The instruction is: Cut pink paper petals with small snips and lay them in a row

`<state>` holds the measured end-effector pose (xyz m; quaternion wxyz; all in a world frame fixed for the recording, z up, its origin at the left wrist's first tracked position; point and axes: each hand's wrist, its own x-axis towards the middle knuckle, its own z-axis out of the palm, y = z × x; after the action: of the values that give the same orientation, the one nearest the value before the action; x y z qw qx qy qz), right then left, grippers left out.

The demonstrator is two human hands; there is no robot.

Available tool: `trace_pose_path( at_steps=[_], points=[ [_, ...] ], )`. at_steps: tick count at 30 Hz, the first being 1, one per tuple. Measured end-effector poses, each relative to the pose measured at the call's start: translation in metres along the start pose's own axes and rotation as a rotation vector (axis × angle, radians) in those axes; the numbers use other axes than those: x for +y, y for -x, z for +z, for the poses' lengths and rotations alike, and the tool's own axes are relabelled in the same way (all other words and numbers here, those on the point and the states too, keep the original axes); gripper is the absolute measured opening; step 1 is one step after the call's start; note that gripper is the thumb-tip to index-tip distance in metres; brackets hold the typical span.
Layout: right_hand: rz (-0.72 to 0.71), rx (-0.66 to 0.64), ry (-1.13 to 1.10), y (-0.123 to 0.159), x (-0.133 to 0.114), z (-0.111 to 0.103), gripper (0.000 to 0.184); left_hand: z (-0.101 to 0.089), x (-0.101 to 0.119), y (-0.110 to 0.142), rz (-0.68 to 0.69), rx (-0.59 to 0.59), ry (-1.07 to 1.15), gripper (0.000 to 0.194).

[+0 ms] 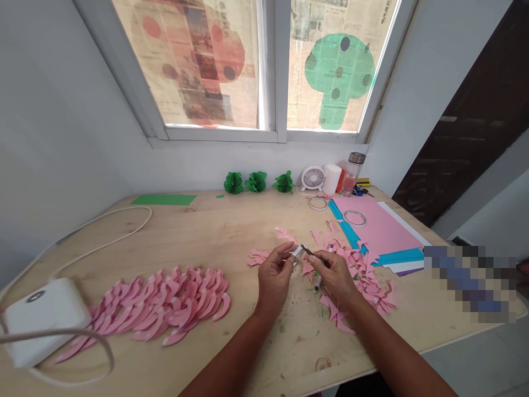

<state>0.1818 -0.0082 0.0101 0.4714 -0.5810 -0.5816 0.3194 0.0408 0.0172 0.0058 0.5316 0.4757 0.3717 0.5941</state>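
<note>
Near the middle of the wooden table, my left hand [276, 271] pinches a small white piece [297, 251], perhaps paper or tape. My right hand [334, 271] is closed around a thin dark tool [306, 250] whose tip meets the white piece; its exact kind is not clear. Under the right hand lies a grey pen-like stick [318, 282], partly hidden. Pink paper scraps [367, 275] are scattered around and beyond that hand. To the left spreads a large heap of curved pink paper pieces [173, 303], overlapping in rows.
A white box-shaped device [45, 322] with a cable sits at left. Pink sheets [380, 226] lie at right under a tape roll [355, 218]. Along the wall stand green paper ornaments [256, 181], a small fan [313, 178] and a glass bottle [352, 175].
</note>
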Motion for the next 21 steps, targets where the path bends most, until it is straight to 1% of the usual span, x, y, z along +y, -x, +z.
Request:
trace_pose_path(
  at_steps=[11, 21],
  points=[
    [0.009, -0.004, 0.007, -0.0007, -0.0001, -0.0004, 0.038, -0.0004, 0.0013, -0.0001, -0.022, 0.014, 0.006, 0.033],
    [0.002, -0.018, -0.023, -0.0001, 0.0005, -0.0001, 0.036, 0.0006, 0.002, 0.0004, 0.002, 0.009, 0.018, 0.033]
  ],
)
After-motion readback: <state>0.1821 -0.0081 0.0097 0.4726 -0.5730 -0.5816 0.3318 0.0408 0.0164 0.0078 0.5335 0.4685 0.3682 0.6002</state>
